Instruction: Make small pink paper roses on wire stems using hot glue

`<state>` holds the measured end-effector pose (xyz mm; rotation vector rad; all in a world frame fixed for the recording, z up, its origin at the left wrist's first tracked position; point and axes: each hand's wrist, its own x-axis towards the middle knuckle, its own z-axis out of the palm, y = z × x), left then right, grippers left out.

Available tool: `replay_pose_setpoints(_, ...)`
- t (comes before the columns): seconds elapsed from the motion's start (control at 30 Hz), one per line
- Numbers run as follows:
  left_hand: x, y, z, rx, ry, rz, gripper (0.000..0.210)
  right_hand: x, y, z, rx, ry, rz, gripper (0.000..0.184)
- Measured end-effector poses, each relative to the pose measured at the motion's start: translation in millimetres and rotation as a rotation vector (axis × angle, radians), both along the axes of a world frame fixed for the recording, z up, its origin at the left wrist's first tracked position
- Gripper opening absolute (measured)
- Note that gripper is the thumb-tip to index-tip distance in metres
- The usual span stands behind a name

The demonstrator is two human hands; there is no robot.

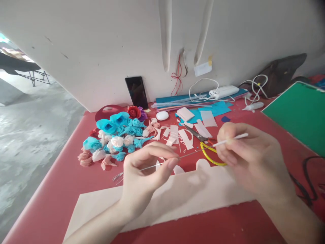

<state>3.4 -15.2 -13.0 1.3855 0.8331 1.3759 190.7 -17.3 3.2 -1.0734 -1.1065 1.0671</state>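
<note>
A thin metal wire stretches between my two hands above the table. Thumb and fingers of my left hand are pinched on its bare length, with a tail of wire running out to the left. My right hand pinches the other end, where white paper is wrapped narrowly around the wire. Below both hands lies a long cream paper strip. Scissors with yellow-and-orange handles rest just behind it, partly hidden by my right hand. White petal-shaped pieces sit at the strip's far edge.
Blue, white, pink and red paper flowers are heaped on the left of the red table. A phone leans on the wall. Paper scraps lie mid-table, bare wires near my left wrist, and a green board stands right.
</note>
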Motion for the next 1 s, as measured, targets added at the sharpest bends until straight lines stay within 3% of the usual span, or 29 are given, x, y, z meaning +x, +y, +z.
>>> replay_pose_setpoints(0.17,1,10,-3.8,-0.087,-0.005,0.038,0.010,15,11,2.1,0.041,-0.056,-0.081,0.008)
replay_pose_setpoints(0.4,4,21,-11.7,-0.226,0.108,-0.007,0.010,35,20,11.3,0.087,-0.109,-0.076,0.012)
replay_pose_setpoints(0.67,-4,43,-34.1,-0.290,0.201,-0.038,0.020,52,25,13.5,0.138,-0.166,-0.125,0.010)
replay_pose_setpoints(0.8,-3,47,-37.3,-0.267,0.206,-0.036,0.026,43,22,7.5,0.017,-0.270,0.010,0.007)
replay_pose_setpoints(1.0,7,26,-14.9,-0.183,0.357,-0.236,0.019,9,11,-3.7,-0.071,-0.379,0.251,0.005)
